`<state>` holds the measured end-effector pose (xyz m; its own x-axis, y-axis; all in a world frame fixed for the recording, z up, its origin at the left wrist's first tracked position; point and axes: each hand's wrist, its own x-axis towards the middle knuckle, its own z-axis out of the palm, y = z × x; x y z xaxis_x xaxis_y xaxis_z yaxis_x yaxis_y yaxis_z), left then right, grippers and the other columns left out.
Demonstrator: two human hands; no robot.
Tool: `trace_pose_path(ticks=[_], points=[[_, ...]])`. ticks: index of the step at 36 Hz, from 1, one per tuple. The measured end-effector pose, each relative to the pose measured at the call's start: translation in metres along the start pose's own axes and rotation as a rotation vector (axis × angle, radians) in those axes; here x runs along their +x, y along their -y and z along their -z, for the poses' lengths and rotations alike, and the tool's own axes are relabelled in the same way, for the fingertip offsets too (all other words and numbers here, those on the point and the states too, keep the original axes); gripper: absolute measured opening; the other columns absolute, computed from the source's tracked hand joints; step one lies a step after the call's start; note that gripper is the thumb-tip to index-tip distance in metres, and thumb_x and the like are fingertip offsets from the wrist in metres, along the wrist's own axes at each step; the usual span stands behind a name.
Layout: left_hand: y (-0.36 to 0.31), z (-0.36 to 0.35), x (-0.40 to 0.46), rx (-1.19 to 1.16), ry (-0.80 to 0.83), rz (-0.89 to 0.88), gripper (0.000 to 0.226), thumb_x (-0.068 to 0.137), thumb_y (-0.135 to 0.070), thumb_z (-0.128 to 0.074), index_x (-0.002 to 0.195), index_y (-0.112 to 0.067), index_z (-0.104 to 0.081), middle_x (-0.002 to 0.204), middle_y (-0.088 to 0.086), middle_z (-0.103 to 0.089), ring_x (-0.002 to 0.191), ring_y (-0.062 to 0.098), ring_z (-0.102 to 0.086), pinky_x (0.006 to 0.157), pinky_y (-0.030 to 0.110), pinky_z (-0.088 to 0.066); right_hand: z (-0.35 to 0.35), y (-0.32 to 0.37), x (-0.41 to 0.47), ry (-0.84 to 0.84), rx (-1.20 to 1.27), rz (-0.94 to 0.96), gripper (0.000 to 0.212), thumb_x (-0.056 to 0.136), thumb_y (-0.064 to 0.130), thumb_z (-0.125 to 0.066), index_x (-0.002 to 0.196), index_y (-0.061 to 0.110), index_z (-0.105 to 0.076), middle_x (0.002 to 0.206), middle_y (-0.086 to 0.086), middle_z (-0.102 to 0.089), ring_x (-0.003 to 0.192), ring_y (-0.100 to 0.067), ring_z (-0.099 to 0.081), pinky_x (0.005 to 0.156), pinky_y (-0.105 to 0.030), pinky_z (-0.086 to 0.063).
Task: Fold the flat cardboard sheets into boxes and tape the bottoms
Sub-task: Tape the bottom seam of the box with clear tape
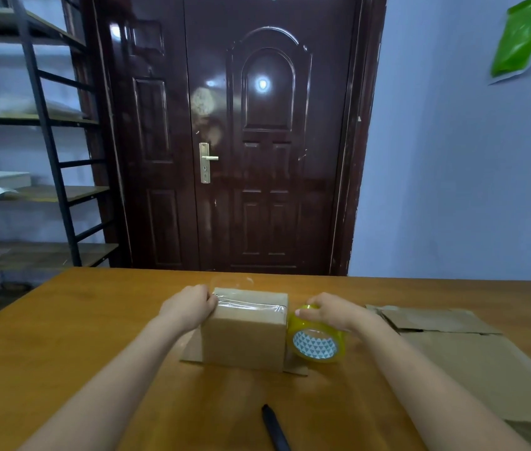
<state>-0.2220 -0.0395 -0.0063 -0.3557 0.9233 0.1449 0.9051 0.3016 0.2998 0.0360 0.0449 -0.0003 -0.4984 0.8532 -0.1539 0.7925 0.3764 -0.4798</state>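
No legible text, label, brand, number or sign on any surface here

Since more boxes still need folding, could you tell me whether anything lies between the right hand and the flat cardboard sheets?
Nothing visible does: the right hand holds the tape roll, and bare table separates it from the flat cardboard sheets.
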Motion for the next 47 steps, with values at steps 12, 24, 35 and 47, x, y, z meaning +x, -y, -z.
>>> trace_pose_path(ticks=[12, 24, 35, 47], points=[[-0.008, -0.019, -0.015, -0.504, -0.005, 0.219, 0.055, 0.103, -0.039, -0.024, 0.113, 0.003, -0.058, 0.115, 0.021, -0.060, 0.100, 0.033, -0.054, 0.082, 0.034, -0.039, -0.003, 0.001, -0.003, -0.018, -0.008, -0.014, 0.063, 0.090, 0.053, -0.050, 0.136, 0.010, -0.047, 0.131, -0.012, -0.056, 0.112, -0.024, -0.057, 0.094, -0.036, -0.049], [-0.022, -0.014, -0.003, -0.085, -0.021, -0.343, 0.052, 0.095, -0.001, -0.037, 0.140, -0.025, -0.046, 0.150, -0.001, -0.039, 0.134, 0.020, -0.042, 0.107, 0.027, -0.033, -0.001, 0.000, -0.001, -0.016, -0.040, -0.027, 0.063, 0.090, 0.055, -0.049, 0.135, 0.010, -0.049, 0.126, -0.012, -0.059, 0.109, -0.025, -0.059, 0.094, -0.039, -0.050], [-0.091, -0.032, -0.010, 0.211, 0.052, -0.055, 0.060, 0.096, -0.058, -0.015, 0.144, -0.028, -0.035, 0.151, 0.007, -0.031, 0.140, 0.037, -0.021, 0.113, 0.055, -0.016, -0.002, 0.001, 0.004, -0.025, -0.072, -0.001, 0.058, 0.091, 0.053, -0.049, 0.131, 0.011, -0.052, 0.124, -0.011, -0.060, 0.107, -0.025, -0.059, 0.093, -0.038, -0.050], [-0.077, -0.021, 0.001, 0.243, 0.261, -0.225, 0.050, 0.092, -0.066, -0.007, 0.142, -0.060, -0.002, 0.161, 0.002, -0.006, 0.145, 0.036, -0.010, 0.114, 0.055, -0.004, -0.007, -0.014, 0.005, -0.121, -0.053, 0.088, 0.055, 0.095, 0.054, -0.039, 0.135, 0.018, -0.051, 0.136, -0.006, -0.053, 0.119, -0.023, -0.052, 0.096, -0.036, -0.044]])
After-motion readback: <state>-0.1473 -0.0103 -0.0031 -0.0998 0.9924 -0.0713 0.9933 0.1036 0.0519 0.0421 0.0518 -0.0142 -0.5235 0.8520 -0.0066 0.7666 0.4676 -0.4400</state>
